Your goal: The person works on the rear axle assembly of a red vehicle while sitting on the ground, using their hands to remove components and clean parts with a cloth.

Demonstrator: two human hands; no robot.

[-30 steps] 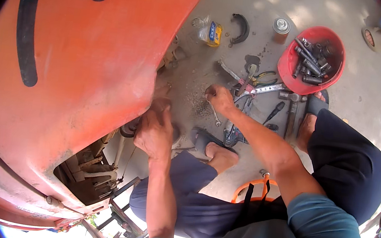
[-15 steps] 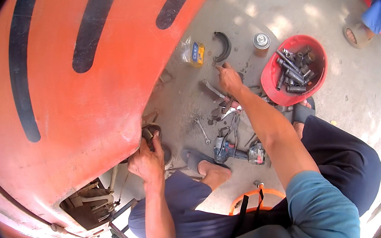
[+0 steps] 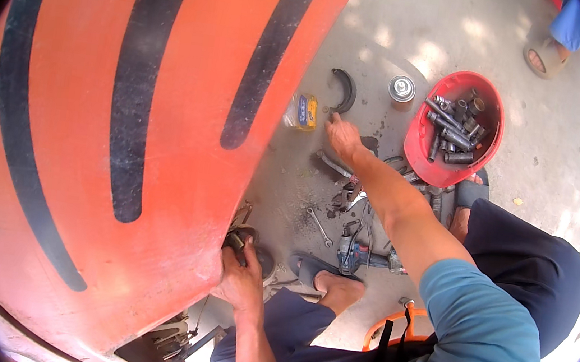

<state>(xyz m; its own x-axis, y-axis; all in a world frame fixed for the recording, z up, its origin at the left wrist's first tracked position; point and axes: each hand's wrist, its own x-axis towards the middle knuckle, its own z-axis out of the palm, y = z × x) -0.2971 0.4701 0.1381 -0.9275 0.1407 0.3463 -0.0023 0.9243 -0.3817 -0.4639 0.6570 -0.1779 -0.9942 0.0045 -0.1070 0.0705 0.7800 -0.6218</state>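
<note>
My right hand (image 3: 344,138) reaches out low over the floor, fingers bent together at the lower end of a curved dark brake shoe (image 3: 348,92). Anything between those fingertips is too small to make out. Beneath the edge of a big orange panel (image 3: 183,168), my left hand (image 3: 241,280) is closed on a dark round part (image 3: 241,234), thumb pointing up along it. The panel hides some of that part. Left of my right hand lies a yellow and blue packet (image 3: 306,112) with clear plastic. Pliers-like tool handles (image 3: 335,165) lie below my right forearm.
A red helmet (image 3: 428,165) holds several dark sockets (image 3: 456,129). Behind it stands a can (image 3: 402,90). A combination wrench (image 3: 319,226) and a blue-black power tool (image 3: 351,252) lie near my sandalled foot (image 3: 338,288). Another person's foot (image 3: 542,58) shows at the far right.
My view has shifted, so the panel covers more of the picture and the floor things sit lower. My right fingertips have drawn closer together beside the brake shoe. My left hand stays at the round part.
</note>
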